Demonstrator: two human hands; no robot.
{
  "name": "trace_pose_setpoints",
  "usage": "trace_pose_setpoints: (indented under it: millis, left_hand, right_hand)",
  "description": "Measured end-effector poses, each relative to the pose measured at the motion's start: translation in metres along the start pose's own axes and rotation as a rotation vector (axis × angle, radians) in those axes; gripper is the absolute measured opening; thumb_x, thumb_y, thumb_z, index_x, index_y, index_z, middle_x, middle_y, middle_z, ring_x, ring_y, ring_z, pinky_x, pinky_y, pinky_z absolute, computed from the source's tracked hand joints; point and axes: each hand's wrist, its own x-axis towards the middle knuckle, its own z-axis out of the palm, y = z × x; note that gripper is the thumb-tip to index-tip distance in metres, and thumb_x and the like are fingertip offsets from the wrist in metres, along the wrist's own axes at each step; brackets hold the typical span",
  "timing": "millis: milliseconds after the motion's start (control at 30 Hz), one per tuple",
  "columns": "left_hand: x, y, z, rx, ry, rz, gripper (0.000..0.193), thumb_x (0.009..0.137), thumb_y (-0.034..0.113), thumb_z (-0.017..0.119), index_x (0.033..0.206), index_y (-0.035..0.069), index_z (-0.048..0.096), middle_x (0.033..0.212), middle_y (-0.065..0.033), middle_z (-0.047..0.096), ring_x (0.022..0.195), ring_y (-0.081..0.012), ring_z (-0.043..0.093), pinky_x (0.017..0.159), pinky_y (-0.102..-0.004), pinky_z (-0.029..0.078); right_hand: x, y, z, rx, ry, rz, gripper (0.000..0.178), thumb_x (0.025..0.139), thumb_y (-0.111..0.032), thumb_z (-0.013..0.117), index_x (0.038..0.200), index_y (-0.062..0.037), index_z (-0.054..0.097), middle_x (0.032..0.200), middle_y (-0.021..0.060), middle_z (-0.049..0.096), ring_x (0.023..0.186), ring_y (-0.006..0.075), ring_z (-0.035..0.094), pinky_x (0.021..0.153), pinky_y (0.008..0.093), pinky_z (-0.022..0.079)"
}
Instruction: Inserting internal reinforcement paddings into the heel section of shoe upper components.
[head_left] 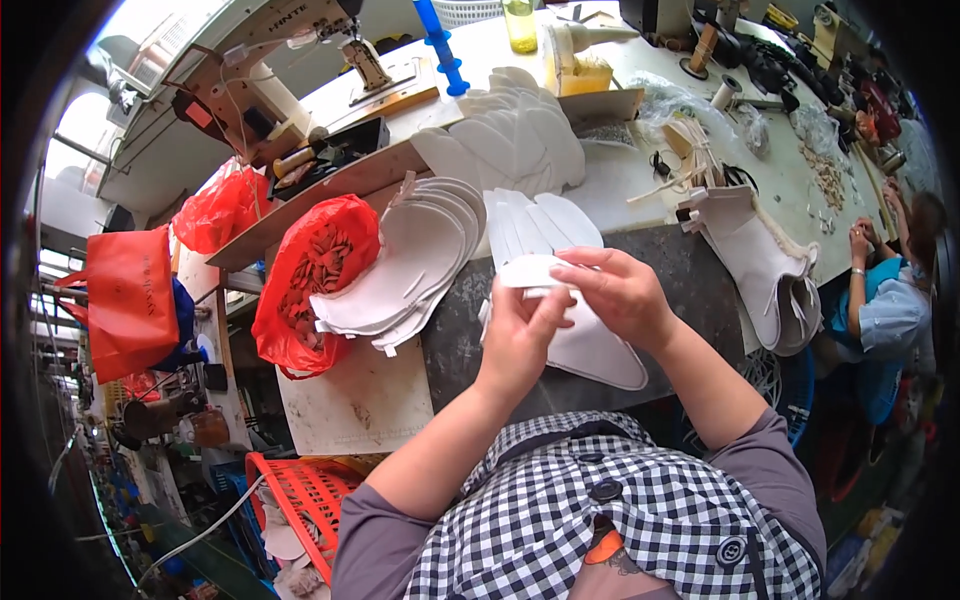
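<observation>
A white, curved flat piece (527,270) is held up between my two hands at the middle of the bench. My left hand (517,335) is closed on its left and lower side, thumb bent inward. From the right, my right hand (622,292) pinches its right end with thumb and fingers. Under the hands, a larger white cut piece with a rounded tip (600,350) lies on a dark board (465,345). Just beyond the hands several long white pieces (545,222) are fanned out. A stack of curved white pieces (425,245) lies to the left.
A red plastic bag (275,320) full of small reddish-brown pieces sits left. Farther back are pale rounded pieces (520,125) and a sewing machine (370,65). At right lies a whitish boot upper (750,235); beyond it sits another person (885,300). A red basket (300,500) stands lower left.
</observation>
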Motion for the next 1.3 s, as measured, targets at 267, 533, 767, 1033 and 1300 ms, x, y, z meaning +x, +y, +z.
trace_pose_setpoints:
  millis: [267,533,767,1033,1300]
  left_hand:
    - [0.012,-0.005,-0.001,0.344,-0.42,0.206,0.067,0.091,0.028,0.065,0.144,0.005,0.032,0.122,-0.0131,0.059,0.11,-0.0199,0.058,0.09,-0.0317,0.048]
    - [0.008,-0.099,-0.114,1.765,-0.668,0.465,0.063,0.077,0.032,0.071,0.134,0.015,0.051,0.144,-0.0102,0.044,0.131,-0.0347,0.041,0.105,-0.0508,0.034]
    - [-0.035,-0.145,-0.054,1.927,-0.599,0.683,0.05,0.089,0.023,0.048,0.135,0.005,0.05,0.14,-0.0182,0.048,0.122,-0.043,0.051,0.097,-0.0485,0.042]
    - [-0.006,-0.126,-0.019,1.585,-0.352,0.555,0.011,0.081,0.015,0.058,0.09,0.011,0.052,0.08,-0.0046,0.063,0.072,-0.0205,0.063,0.065,-0.0369,0.047]
    - [0.013,-0.117,-0.019,1.509,-0.395,0.468,0.009,0.084,0.015,0.056,0.09,0.01,0.052,0.072,-0.0105,0.062,0.067,-0.0308,0.062,0.06,-0.042,0.048]
  right_hand:
    - [-0.05,-0.039,-0.029,0.345,0.202,0.427,0.044,0.084,-0.013,0.072,0.124,-0.0046,0.056,0.119,0.0099,0.059,0.104,0.0193,0.06,0.087,0.0276,0.048]
    - [-0.14,-0.053,-0.057,1.231,0.317,0.741,0.038,0.08,-0.012,0.077,0.114,-0.0058,0.06,0.101,0.0063,0.067,0.092,0.0152,0.065,0.08,0.029,0.053]
    - [-0.132,-0.097,-0.046,1.523,-0.271,0.784,0.027,0.094,-0.003,0.056,0.121,-0.0012,0.056,0.121,0.0134,0.058,0.099,0.021,0.064,0.085,0.0344,0.056]
    - [-0.128,-0.062,-0.026,0.653,-0.45,0.241,0.019,0.088,0.002,0.058,0.103,-0.0089,0.063,0.113,0.0059,0.064,0.118,0.027,0.057,0.108,0.0481,0.037]
    - [-0.163,-0.007,0.018,0.247,-0.55,0.323,0.009,0.083,-0.011,0.064,0.087,-0.0048,0.058,0.125,0.0116,0.06,0.111,0.0328,0.058,0.098,0.0421,0.043]
